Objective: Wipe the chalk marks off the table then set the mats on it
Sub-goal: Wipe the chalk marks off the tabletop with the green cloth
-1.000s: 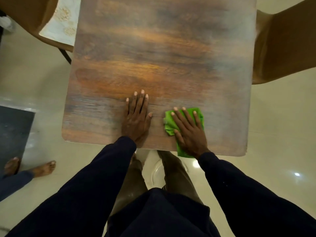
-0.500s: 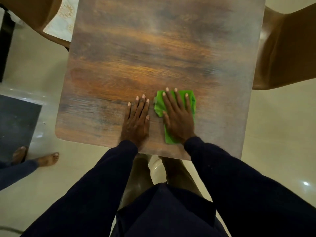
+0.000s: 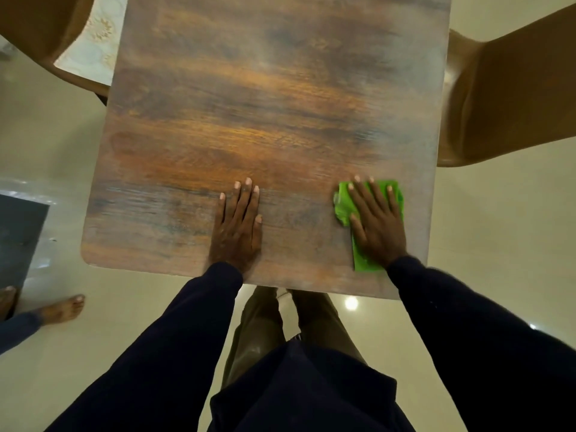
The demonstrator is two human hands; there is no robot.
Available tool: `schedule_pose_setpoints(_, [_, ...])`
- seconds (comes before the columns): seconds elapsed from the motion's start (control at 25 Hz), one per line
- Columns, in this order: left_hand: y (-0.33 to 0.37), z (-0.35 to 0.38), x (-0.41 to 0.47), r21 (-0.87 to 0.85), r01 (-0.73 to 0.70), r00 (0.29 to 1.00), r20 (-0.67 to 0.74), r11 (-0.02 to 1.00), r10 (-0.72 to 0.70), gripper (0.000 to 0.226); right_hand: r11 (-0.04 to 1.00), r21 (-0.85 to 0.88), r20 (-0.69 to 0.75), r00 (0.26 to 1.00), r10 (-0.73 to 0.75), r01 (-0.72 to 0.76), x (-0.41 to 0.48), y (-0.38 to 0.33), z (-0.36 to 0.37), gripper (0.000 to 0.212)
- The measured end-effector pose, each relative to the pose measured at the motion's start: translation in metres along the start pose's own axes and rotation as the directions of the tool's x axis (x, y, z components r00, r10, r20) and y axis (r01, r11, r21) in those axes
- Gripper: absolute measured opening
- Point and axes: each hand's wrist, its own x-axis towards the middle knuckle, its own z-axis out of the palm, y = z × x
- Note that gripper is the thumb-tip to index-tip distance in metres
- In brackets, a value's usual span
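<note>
Cloth (image 3: 393, 190), green, soft and limp, bunches easily (press flat, don't pinch); right hand (image 3: 378, 224) fingers spread on it, left hand (image 3: 237, 227) flat on bench (image 3: 265, 98), fingers together.

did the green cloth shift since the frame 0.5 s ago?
Yes. The green cloth, under the flat right hand, slid right toward the right edge of the wooden table, away from the flat left hand.

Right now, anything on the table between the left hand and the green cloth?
Nothing. In the head view, only bare table lies between the left hand and the green cloth under the right hand.
</note>
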Motion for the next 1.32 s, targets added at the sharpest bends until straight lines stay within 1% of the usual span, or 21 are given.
schedule_pose_setpoints(0.12, [0.000, 0.002, -0.003, -0.020, -0.003, 1.000, -0.014, 1.000, 0.003, 0.061, 0.995, -0.005, -0.076, 0.992, 0.101, -0.101, 0.040, -0.032, 0.002, 0.065])
schedule_pose_setpoints(0.16, [0.000, 0.002, -0.003, -0.026, -0.004, 1.000, -0.028, 1.000, 0.003, 0.062, 0.995, 0.007, -0.095, 0.990, 0.100, -0.100, 0.045, -0.050, 0.008, 0.065])
schedule_pose_setpoints(0.24, [0.003, 0.002, -0.001, -0.053, 0.026, 0.999, -0.043, 0.998, -0.028, 0.062, 0.999, 0.033, -0.083, 0.997, 0.008, -0.006, 0.037, -0.081, 0.017, 0.067])
schedule_pose_setpoints(0.32, [0.016, 0.004, -0.004, -0.068, 0.087, 0.995, -0.034, 0.994, -0.089, 0.062, 0.991, 0.033, -0.023, 0.991, -0.128, 0.129, 0.004, -0.087, 0.023, 0.067])
schedule_pose_setpoints(0.4, [0.041, 0.009, -0.006, -0.073, 0.145, 0.988, -0.033, 0.987, -0.148, 0.062, 0.980, 0.023, 0.006, 0.981, -0.195, 0.195, -0.033, -0.052, 0.024, 0.066])
schedule_pose_setpoints(0.48, [0.068, 0.014, -0.007, -0.062, 0.182, 0.983, -0.014, 0.981, -0.183, 0.063, 0.982, 0.026, -0.012, 0.982, -0.188, 0.188, -0.055, 0.000, 0.016, 0.064])
schedule_pose_setpoints(0.56, [0.098, 0.020, -0.003, -0.036, 0.235, 0.972, 0.000, 0.971, -0.236, 0.064, 0.987, 0.018, -0.026, 0.987, -0.160, 0.160, -0.056, 0.052, 0.008, 0.064])
schedule_pose_setpoints(0.64, [0.134, 0.025, 0.001, -0.014, 0.304, 0.953, -0.008, 0.953, -0.304, 0.065, 0.987, 0.015, -0.039, 0.987, -0.157, 0.158, -0.032, 0.090, -0.001, 0.064])
schedule_pose_setpoints(0.76, [0.179, 0.036, 0.006, 0.003, 0.381, 0.925, -0.015, 0.925, -0.381, 0.066, 0.989, -0.015, -0.065, 0.987, -0.147, 0.147, 0.024, 0.103, -0.011, 0.065])
schedule_pose_setpoints(0.88, [0.220, 0.049, 0.006, -0.001, 0.463, 0.885, -0.052, 0.887, -0.462, 0.064, 0.987, 0.000, -0.080, 0.984, -0.159, 0.160, 0.068, 0.078, -0.015, 0.065])
schedule_pose_setpoints(0.96, [0.239, 0.056, 0.001, -0.015, 0.507, 0.859, -0.068, 0.862, -0.507, 0.063, 0.961, 0.022, -0.044, 0.961, -0.274, 0.275, 0.057, 0.058, -0.012, 0.065])
schedule_pose_setpoints(1.0, [0.247, 0.058, -0.002, -0.014, 0.524, 0.848, -0.085, 0.852, -0.523, 0.062, 0.936, 0.030, -0.016, 0.937, -0.350, 0.350, 0.041, 0.056, -0.009, 0.066])
schedule_pose_setpoints(1.08, [0.258, 0.063, -0.003, -0.005, 0.542, 0.835, -0.106, 0.840, -0.540, 0.063, 0.873, 0.057, 0.021, 0.873, -0.487, 0.485, 0.012, 0.074, -0.007, 0.066])
schedule_pose_setpoints(1.16, [0.268, 0.068, -0.002, 0.014, 0.533, 0.842, -0.100, 0.846, -0.529, 0.065, 0.834, 0.070, 0.031, 0.834, -0.550, 0.548, 0.003, 0.107, -0.009, 0.065])
schedule_pose_setpoints(1.24, [0.274, 0.070, 0.005, -0.008, 0.524, 0.846, -0.107, 0.852, -0.522, 0.065, 0.836, 0.042, 0.044, 0.835, -0.548, 0.547, 0.021, 0.139, -0.016, 0.065])
schedule_pose_setpoints(1.32, [0.277, 0.069, 0.015, -0.022, 0.524, 0.844, -0.123, 0.852, -0.522, 0.063, 0.857, -0.005, 0.031, 0.856, -0.516, 0.516, 0.053, 0.163, -0.026, 0.063])
